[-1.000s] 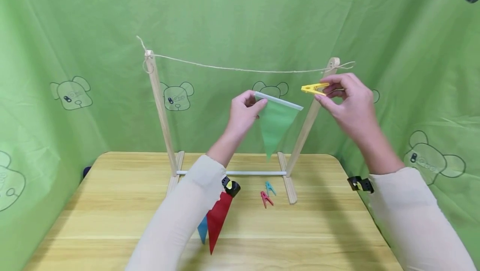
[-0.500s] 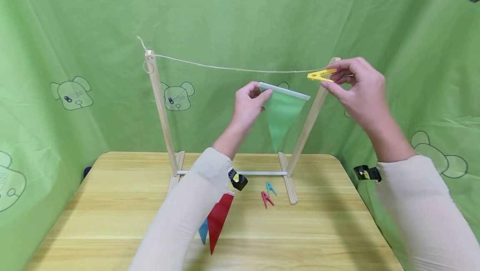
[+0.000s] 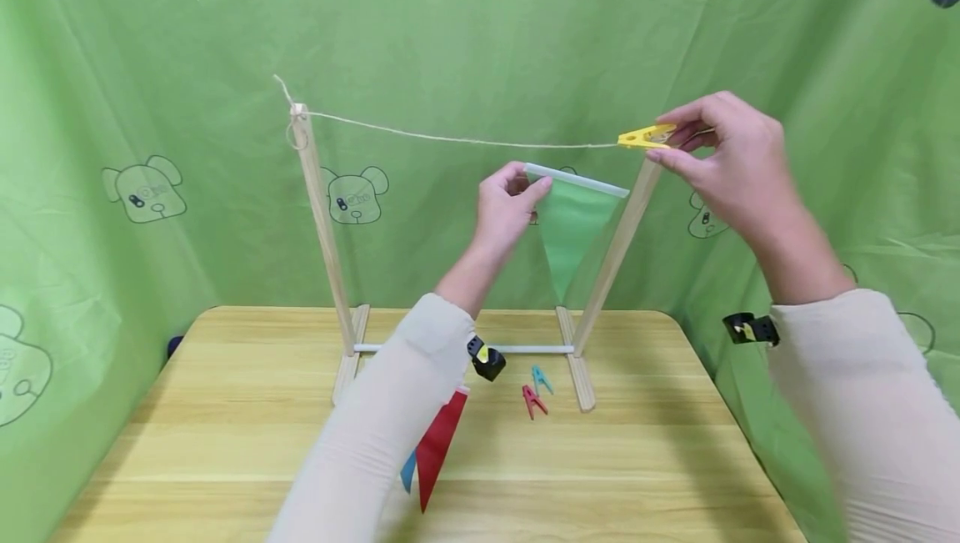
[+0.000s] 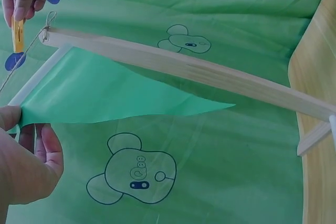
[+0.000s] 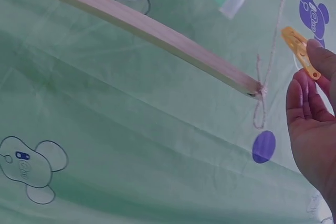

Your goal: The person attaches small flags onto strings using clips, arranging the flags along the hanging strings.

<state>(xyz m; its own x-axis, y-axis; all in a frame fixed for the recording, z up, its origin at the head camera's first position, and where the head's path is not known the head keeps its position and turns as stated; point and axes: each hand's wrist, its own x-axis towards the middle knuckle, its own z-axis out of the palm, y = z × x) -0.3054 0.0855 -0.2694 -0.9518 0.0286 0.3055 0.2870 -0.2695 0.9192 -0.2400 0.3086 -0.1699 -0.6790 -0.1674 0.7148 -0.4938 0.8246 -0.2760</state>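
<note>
My left hand (image 3: 506, 205) pinches the white-edged top of a green triangular pennant (image 3: 573, 222) near its left corner, holding it up with the tip hanging down. Above it runs a thin string (image 3: 465, 141), and the pennant's white edge sits a little below that line. My right hand (image 3: 738, 159) pinches a yellow clothespin (image 3: 643, 137) by its handle ends, nose pointing left. In the head view the clothespin overlaps the string near the right post (image 3: 622, 234). The right wrist view shows the clothespin (image 5: 300, 51) beside the string, apart from it.
Two wooden posts hold the string, the left one (image 3: 322, 226) with a loose tail. A white bar (image 3: 525, 349) joins their feet. On the table (image 3: 637, 476) lie a pink clothespin (image 3: 534, 401), a blue clothespin (image 3: 542, 379), a red pennant (image 3: 438, 451) and a blue pennant (image 3: 408, 472), partly under my left sleeve.
Both hands have moved up and to the right. The yellow clothespin has risen to the string's height in the head view, and the green pennant has come closer to the string.
</note>
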